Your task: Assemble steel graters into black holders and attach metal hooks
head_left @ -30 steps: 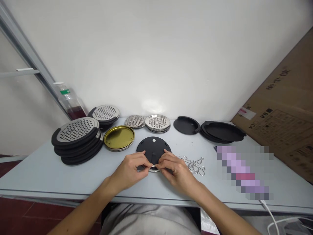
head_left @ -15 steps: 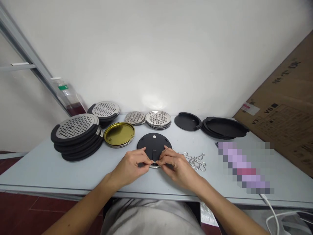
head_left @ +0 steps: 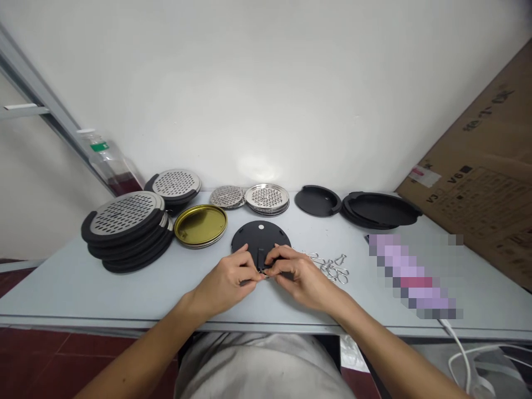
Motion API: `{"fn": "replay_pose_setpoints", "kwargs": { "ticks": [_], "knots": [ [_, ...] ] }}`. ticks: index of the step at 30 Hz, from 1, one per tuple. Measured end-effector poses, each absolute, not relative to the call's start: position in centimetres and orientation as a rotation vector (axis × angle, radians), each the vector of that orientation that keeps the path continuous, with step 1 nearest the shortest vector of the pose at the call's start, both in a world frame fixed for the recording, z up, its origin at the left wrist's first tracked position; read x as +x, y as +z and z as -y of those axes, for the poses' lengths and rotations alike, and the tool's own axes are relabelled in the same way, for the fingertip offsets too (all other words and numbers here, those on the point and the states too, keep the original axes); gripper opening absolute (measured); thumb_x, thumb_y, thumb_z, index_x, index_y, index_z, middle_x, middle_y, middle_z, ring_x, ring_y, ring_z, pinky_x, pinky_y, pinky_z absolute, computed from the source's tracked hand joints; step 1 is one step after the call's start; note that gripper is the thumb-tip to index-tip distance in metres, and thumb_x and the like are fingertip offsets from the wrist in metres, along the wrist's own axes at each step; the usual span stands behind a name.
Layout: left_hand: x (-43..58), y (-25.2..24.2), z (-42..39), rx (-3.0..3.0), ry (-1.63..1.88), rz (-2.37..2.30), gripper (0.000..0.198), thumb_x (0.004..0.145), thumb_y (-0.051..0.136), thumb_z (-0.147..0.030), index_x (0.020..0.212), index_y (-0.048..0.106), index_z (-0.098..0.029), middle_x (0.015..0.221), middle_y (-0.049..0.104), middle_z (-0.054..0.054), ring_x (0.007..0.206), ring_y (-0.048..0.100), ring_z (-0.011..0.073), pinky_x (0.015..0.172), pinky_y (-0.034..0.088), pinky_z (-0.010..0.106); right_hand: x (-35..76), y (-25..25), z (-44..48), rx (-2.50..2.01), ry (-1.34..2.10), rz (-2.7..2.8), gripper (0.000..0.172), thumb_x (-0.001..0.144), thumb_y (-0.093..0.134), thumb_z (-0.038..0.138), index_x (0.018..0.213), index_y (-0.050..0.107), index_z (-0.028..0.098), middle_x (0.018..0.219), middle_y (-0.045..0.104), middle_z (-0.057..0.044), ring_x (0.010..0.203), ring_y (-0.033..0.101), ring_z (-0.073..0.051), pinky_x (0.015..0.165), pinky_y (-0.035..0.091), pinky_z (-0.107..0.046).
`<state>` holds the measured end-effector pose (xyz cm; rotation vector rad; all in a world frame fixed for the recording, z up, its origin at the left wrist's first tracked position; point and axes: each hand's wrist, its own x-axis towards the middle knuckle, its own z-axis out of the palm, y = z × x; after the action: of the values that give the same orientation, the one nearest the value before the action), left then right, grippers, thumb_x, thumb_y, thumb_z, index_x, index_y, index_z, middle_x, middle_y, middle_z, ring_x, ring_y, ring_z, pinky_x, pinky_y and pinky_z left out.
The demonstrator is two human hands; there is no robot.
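Along the pale grey tabletop (head_left: 62, 296), a black round disc (head_left: 254, 235) is lying flat just in front of the person, between a gold-lined tin lid (head_left: 200, 224) and a loose heap of wire clips (head_left: 331, 269). The left hand (head_left: 224, 280) and the right hand (head_left: 300, 277) are both curling in at the disc's lower edge, their fingertips (head_left: 269, 269) pressing together and pinching a small metal loop (head_left: 263, 274) beside a dark tab (head_left: 261, 259).

Farther left, black-rimmed steel graters (head_left: 124, 215) are sitting in a tall stack, with a second stack (head_left: 177, 184) standing behind it. Two smaller piles of perforated steel plates (head_left: 266, 197) are lying along the back of the table, and black trays (head_left: 380, 209) are resting toward the right. A plastic bottle (head_left: 108, 165) holding dark red liquid is standing beyond the table's left corner, near a metal rail (head_left: 37, 100) — the white wall (head_left: 266, 83) is rising behind everything. A large cardboard sheet (head_left: 469, 188) is leaning in at the right, a pixelated object (head_left: 415, 271) is lying on the table, and a white cable (head_left: 461, 354) is dropping toward the red tile floor (head_left: 37, 354).
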<state>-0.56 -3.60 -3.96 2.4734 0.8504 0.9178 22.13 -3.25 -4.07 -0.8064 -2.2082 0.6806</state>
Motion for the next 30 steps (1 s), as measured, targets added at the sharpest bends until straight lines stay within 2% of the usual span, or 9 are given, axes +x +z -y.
{"fn": "replay_pose_setpoints", "kwargs": {
  "ticks": [5, 9, 12, 18, 20, 22, 24, 25, 30],
  "knots": [
    [-0.6, -3.6, 3.5, 2.434, 0.886, -0.877, 0.023, 0.087, 0.057, -0.005, 0.095, 0.073, -0.020, 0.086, 0.067, -0.001, 0.080, 0.065, 0.0102, 0.118, 0.035, 0.048, 22.1, -3.9, 3.5, -0.835, 0.718, 2.132, 0.018, 0.090, 0.059, 0.010, 0.092, 0.071, 0.023, 0.098, 0.072, -0.003, 0.096, 0.067, -0.018, 0.107, 0.045, -0.042],
    [-0.6, -3.0, 3.7, 2.350, 0.872, -0.964, 0.029, 0.080, 0.059, -0.003, 0.103, 0.067, -0.020, 0.085, 0.067, -0.003, 0.076, 0.062, 0.0106, 0.118, 0.035, 0.047, 22.4, -4.1, 3.8, -0.948, 0.695, 2.091, 0.019, 0.085, 0.066, 0.014, 0.101, 0.069, 0.023, 0.115, 0.069, -0.006, 0.104, 0.067, -0.020, 0.094, 0.054, -0.037],
    [-0.4, -2.7, 4.0, 2.322, 0.891, -1.001, 0.036, 0.076, 0.056, -0.001, 0.105, 0.064, -0.019, 0.086, 0.065, -0.002, 0.076, 0.061, 0.0115, 0.117, 0.036, 0.046, 22.7, -4.3, 4.0, -1.020, 0.638, 2.141, 0.022, 0.080, 0.071, 0.014, 0.100, 0.066, 0.022, 0.127, 0.064, -0.009, 0.111, 0.066, -0.023, 0.096, 0.054, -0.038],
    [-0.2, -3.1, 4.0, 2.280, 1.008, -1.033, 0.024, 0.082, 0.051, -0.004, 0.096, 0.064, -0.019, 0.089, 0.067, 0.000, 0.084, 0.064, 0.0141, 0.112, 0.042, 0.041, 22.9, -4.5, 4.5, -1.081, 0.582, 2.183, 0.018, 0.079, 0.069, 0.012, 0.092, 0.060, 0.022, 0.136, 0.059, -0.012, 0.123, 0.060, -0.026, 0.102, 0.051, -0.043],
    [-0.2, -3.0, 3.9, 2.251, 0.996, -1.102, 0.024, 0.084, 0.050, -0.005, 0.096, 0.065, -0.019, 0.091, 0.068, 0.001, 0.088, 0.065, 0.0156, 0.107, 0.047, 0.039, 22.9, -4.5, 4.6, -1.080, 0.584, 2.183, 0.015, 0.081, 0.065, 0.011, 0.089, 0.058, 0.022, 0.137, 0.059, -0.012, 0.125, 0.059, -0.025, 0.102, 0.051, -0.042],
    [-0.2, -2.4, 3.6, 2.226, 0.939, -1.165, 0.025, 0.086, 0.049, -0.005, 0.097, 0.065, -0.020, 0.093, 0.069, 0.002, 0.089, 0.065, 0.0167, 0.092, 0.054, 0.034, 22.9, -4.6, 4.7, -1.085, 0.594, 2.190, 0.013, 0.082, 0.063, 0.011, 0.087, 0.058, 0.022, 0.138, 0.058, -0.012, 0.126, 0.058, -0.025, 0.102, 0.051, -0.041],
    [-0.2, -1.4, 3.1, 2.234, 0.855, -1.174, 0.027, 0.088, 0.049, -0.006, 0.100, 0.066, -0.022, 0.096, 0.069, 0.002, 0.088, 0.065, 0.0168, 0.080, 0.055, 0.029, 22.9, -4.7, 4.7, -1.099, 0.605, 2.192, 0.011, 0.082, 0.065, 0.013, 0.085, 0.057, 0.022, 0.139, 0.056, -0.012, 0.126, 0.058, -0.026, 0.102, 0.050, -0.042],
    [-0.2, -0.8, 2.8, 2.258, 0.814, -1.157, 0.027, 0.088, 0.049, -0.006, 0.103, 0.066, -0.023, 0.098, 0.069, 0.002, 0.089, 0.064, 0.0169, 0.079, 0.055, 0.029, 23.0, -4.7, 4.8, -1.103, 0.606, 2.191, 0.010, 0.082, 0.065, 0.015, 0.084, 0.058, 0.022, 0.140, 0.055, -0.012, 0.126, 0.058, -0.026, 0.103, 0.050, -0.042],
    [0.3, 1.3, 2.0, 2.424, 0.622, -0.946, 0.042, 0.083, 0.058, -0.003, 0.117, 0.063, -0.027, 0.119, 0.064, 0.003, 0.115, 0.057, 0.0195, 0.102, 0.048, 0.035, 23.1, -4.6, 4.9, -1.081, 0.610, 2.197, 0.010, 0.084, 0.058, 0.012, 0.080, 0.059, 0.021, 0.143, 0.051, -0.011, 0.127, 0.057, -0.025, 0.102, 0.049, -0.039]
  ]
}}
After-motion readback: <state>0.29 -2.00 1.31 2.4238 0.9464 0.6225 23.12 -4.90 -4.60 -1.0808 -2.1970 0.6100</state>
